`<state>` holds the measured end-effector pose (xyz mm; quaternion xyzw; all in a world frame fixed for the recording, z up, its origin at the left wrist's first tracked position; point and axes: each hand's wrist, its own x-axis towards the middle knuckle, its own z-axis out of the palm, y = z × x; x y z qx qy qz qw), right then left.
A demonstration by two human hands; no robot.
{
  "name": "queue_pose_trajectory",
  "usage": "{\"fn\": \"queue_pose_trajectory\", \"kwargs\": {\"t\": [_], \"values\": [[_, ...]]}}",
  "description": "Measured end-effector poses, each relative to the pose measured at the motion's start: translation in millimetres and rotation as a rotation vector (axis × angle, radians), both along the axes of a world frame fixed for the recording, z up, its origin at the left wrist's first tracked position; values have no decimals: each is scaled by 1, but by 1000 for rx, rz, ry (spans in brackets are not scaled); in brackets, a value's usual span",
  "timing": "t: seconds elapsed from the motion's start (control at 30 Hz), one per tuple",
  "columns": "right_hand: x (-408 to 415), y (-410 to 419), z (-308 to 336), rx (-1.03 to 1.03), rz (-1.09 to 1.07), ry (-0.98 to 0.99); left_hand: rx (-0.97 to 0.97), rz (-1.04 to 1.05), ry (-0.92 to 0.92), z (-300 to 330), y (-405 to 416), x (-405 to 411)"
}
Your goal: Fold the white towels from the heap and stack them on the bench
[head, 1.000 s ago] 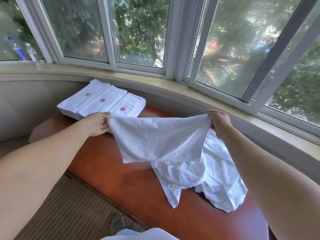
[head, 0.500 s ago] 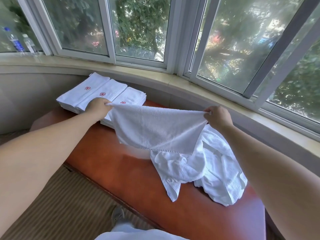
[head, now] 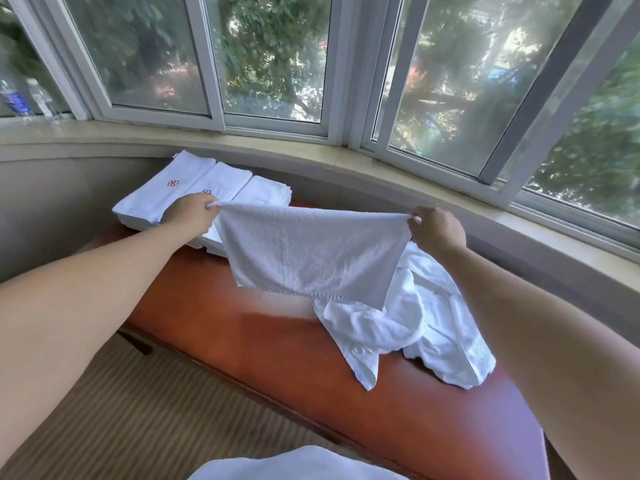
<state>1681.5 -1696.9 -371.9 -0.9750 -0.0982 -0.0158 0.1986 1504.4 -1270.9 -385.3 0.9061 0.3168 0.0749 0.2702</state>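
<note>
Towel [head: 311,258]: white terry, held in the air above the bench, stretched level between the person's two hands. Its upper edge runs taut from hand to hand; the rest hangs down to a stitched hem, clear of the wood. Its left part hangs in front of the nearest stack; its lower right corner hangs in front of the heap.

Left hand [head: 192,214]: at the towel's upper left corner, fingers curled tight and pinching the cloth. It hovers over the stacks.

Right hand [head: 437,229]: at the upper right corner, thumb and fingers closed on the cloth. It is above the far edge of the heap.

Heap [head: 426,327]: loose white towels, crumpled, lying on the right half of the bench, below and to the right of the held towel.

Stacks [head: 194,188]: folded white towels in three piles side by side at the far left end of the bench, red emblems showing on two.

Bench [head: 270,348]: reddish-brown wood, running from far left to near right under the windows.

Sill [head: 450,199]: pale ledge curving behind the bench; two clear bottles [head: 24,98] stand on it at far left.

Floor [head: 138,420]: striped carpet, near left.
</note>
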Motion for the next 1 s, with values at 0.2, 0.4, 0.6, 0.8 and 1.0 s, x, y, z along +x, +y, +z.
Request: {"fn": "queue_pose_trajectory", "kwargs": {"t": [0.2,0.4,0.6,0.8,1.0], "values": [[-47,11,-16,201,-22,609,-425,-114,344,-15,30,-41],[-69,21,-19,237,-52,337,-677,-101,416,-12,71,-50],[-47,68,-30,370,-167,190,-748,25,28,-22,78,-10],[-42,121,-112,323,-139,520,-857,95,74,-118,54,-8],[-65,128,-224,166,-75,849,-805,165,405,-230,48,-44]]}}
